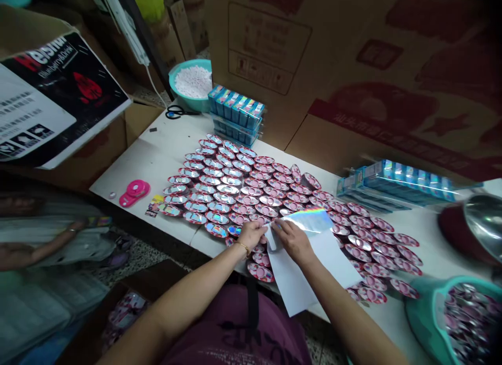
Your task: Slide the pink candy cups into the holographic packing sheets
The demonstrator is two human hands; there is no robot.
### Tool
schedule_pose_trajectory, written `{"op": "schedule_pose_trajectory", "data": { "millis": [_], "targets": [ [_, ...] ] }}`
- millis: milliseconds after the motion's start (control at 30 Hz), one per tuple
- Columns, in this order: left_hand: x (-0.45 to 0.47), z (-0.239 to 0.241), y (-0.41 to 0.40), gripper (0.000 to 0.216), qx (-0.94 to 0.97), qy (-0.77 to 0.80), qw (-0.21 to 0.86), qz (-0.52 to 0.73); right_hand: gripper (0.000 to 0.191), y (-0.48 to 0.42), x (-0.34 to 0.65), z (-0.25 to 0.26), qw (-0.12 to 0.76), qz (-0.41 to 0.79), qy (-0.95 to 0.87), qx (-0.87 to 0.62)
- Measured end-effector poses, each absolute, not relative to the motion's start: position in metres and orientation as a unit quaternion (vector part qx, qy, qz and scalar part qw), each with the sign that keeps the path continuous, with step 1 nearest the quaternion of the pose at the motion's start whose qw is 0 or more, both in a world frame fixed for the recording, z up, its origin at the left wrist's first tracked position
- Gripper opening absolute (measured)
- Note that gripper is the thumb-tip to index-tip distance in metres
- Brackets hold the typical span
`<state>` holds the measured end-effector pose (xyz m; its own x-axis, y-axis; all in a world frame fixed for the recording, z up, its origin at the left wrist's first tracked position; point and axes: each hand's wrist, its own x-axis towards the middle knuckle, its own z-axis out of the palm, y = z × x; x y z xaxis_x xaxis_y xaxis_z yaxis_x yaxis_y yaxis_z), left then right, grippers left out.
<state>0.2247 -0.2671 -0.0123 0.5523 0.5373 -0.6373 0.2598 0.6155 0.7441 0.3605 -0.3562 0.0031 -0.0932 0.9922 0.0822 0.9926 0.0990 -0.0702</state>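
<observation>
White paper (288, 281) looks light, floppy and easily creased, best held by its edge, where the left hand (251, 235) and right hand (293, 241) both seem to pinch it.

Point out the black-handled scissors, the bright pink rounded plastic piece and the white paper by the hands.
Black-handled scissors (183, 113): head view, where handles meet blades.
Bright pink rounded plastic piece (134, 193): head view, middle of its body.
White paper (294, 278): head view, bare lower part.
</observation>
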Motion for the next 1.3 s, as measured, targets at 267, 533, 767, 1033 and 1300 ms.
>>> {"op": "schedule_pose_trajectory", "data": {
  "millis": [267,533,767,1033,1300],
  "targets": [
    [0.215,-0.031,-0.253,0.014,0.482,0.503,0.712,0.09,0.017,-0.377,0.307,0.099,0.233,0.157,-0.577,-0.767],
    [0.124,0.006,-0.247,0.053,0.415,0.433,0.795,0.085,0.03,-0.373,0.23,0.069,0.567,0.436,-0.053,-0.696],
    [0.084,-0.004,-0.253,0.038,0.358,0.506,0.783,0.061,0.03,-0.374,0.185,0.03,0.61,0.495,0.058,-0.617],
    [0.083,-0.014,-0.25,0.035,0.272,0.514,0.811,0.067,0.029,-0.379,0.172,0.011,0.652,0.491,0.119,-0.566],
    [0.096,-0.022,-0.248,0.031,0.421,0.503,0.742,0.138,0.032,-0.374,0.163,-0.012,0.623,0.385,0.125,-0.67]
  ]
}}
